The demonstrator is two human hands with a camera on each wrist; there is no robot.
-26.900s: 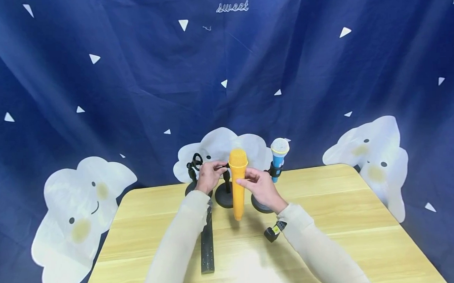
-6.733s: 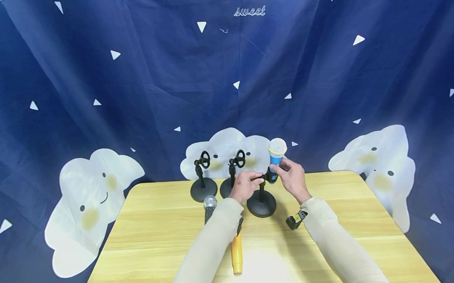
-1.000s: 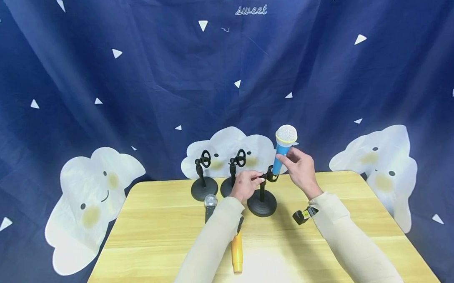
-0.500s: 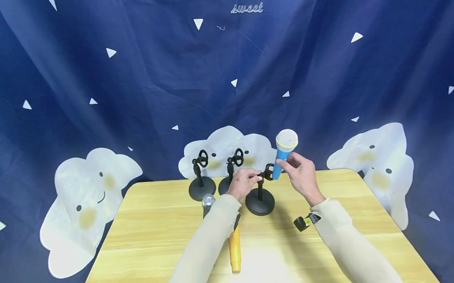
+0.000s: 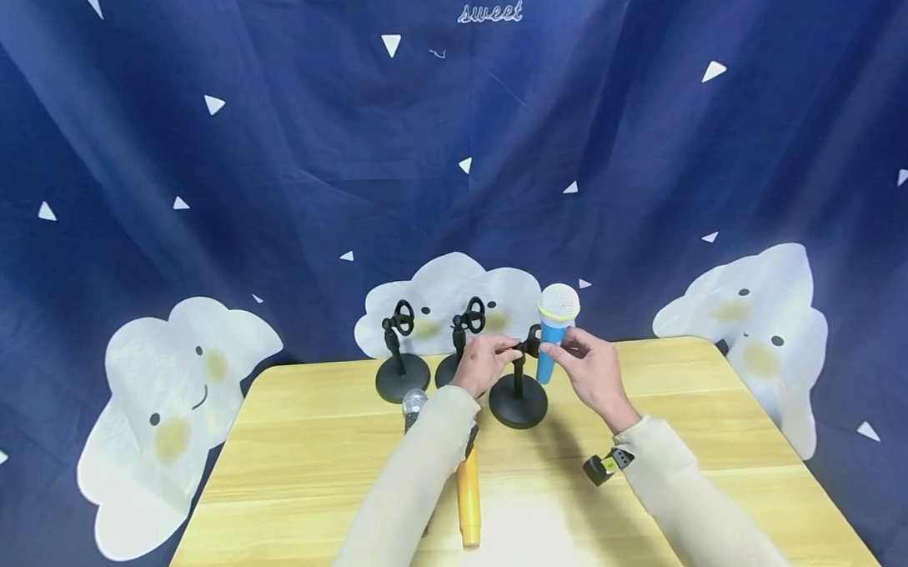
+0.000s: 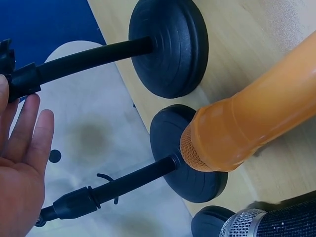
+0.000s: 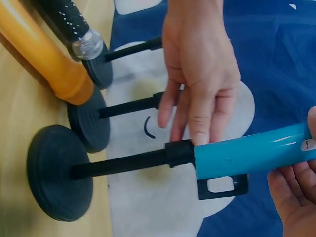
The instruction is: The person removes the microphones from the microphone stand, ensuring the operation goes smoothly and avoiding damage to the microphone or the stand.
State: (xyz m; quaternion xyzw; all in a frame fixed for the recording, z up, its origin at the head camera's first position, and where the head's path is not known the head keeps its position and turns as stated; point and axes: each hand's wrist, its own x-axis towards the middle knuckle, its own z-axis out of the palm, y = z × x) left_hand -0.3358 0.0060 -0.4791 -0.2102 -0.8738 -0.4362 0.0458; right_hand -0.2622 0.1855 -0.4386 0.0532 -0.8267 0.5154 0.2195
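My right hand (image 5: 596,374) holds a blue microphone (image 5: 550,357) by its handle, white mesh head up with a yellow ring. In the right wrist view the handle's lower end overlaps the black holder clip (image 7: 241,188) of the right-hand desk stand (image 5: 518,404), outside its loop. My left hand (image 5: 487,362) pinches that stand at the top of its post, just below the clip; the left wrist view shows the thumb and fingers there. The stand's round base is on the table.
Two more black microphone stands (image 5: 402,379) with bare ring clips stand left of this one. An orange microphone (image 5: 469,504) and a black microphone with a silver head (image 5: 413,406) lie on the wooden table (image 5: 280,456), partly under my left forearm. A blue cloud-print curtain (image 5: 307,155) hangs behind.
Earlier the orange microphone was in my hands; now it lies on the table. The blue microphone has come up out of the clip, then down beside it. My left hand stays on the stand.
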